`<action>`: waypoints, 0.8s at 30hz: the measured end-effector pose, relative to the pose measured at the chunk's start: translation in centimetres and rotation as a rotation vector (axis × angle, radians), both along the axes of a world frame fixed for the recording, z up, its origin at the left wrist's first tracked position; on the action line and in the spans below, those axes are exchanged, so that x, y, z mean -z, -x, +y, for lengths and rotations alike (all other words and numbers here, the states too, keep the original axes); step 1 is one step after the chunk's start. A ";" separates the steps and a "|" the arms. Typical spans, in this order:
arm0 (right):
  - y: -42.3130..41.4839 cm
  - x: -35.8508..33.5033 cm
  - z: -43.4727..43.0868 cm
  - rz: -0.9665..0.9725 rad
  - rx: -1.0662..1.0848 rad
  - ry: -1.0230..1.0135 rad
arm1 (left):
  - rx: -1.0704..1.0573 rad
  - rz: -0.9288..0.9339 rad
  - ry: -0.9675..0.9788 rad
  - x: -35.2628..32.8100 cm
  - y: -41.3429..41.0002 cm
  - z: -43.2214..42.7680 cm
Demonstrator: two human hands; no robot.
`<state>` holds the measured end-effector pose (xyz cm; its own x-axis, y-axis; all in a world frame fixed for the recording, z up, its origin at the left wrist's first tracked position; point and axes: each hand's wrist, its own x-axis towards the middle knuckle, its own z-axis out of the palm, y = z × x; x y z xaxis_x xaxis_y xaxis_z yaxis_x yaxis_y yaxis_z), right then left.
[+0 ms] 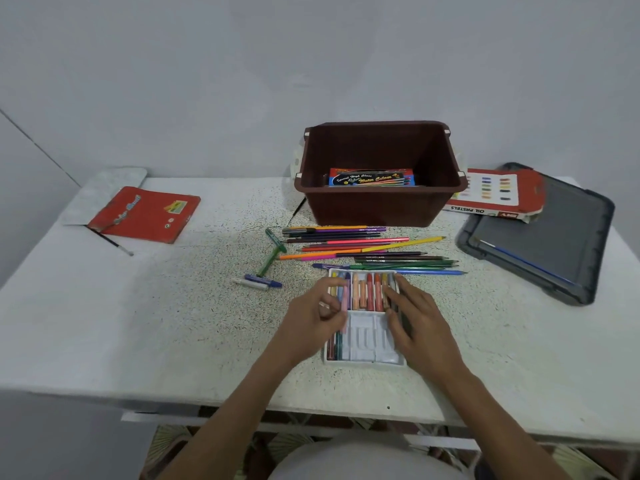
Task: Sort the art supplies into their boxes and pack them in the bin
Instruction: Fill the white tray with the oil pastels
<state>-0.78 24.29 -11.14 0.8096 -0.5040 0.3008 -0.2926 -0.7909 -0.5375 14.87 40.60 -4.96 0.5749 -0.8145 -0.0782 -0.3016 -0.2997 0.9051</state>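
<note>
Head view: we are filling the white tray (367, 344) on the table (138, 323) with oil pastels. Left hand (320, 315) fingers pinch a pink pastel (345, 301); right hand (417, 320) lies flat, fingers released, on the row. Next, we judge, it must be seated in an empty slot. Legible: "OIL PASTELS" on the red box (491, 199); "Water Colours" on the blue box (370, 178) inside the bin (377, 211).

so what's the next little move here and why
Probably set the pink pastel that the left hand pinches down into a bare slot of the white tray: its near row is mostly empty, and the right hand rests flat on the tray's right side.
</note>
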 end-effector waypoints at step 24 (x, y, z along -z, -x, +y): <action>0.2 -0.2 0.1 0.032 0.008 -0.004 | -0.084 -0.490 -0.354 4.5 -0.1 1.5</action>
<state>-0.95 24.39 -10.92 0.8145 -0.5119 0.2730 -0.3161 -0.7862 -0.5310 14.96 42.09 -9.45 0.6736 -0.7376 -0.0459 -0.6201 -0.5979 0.5079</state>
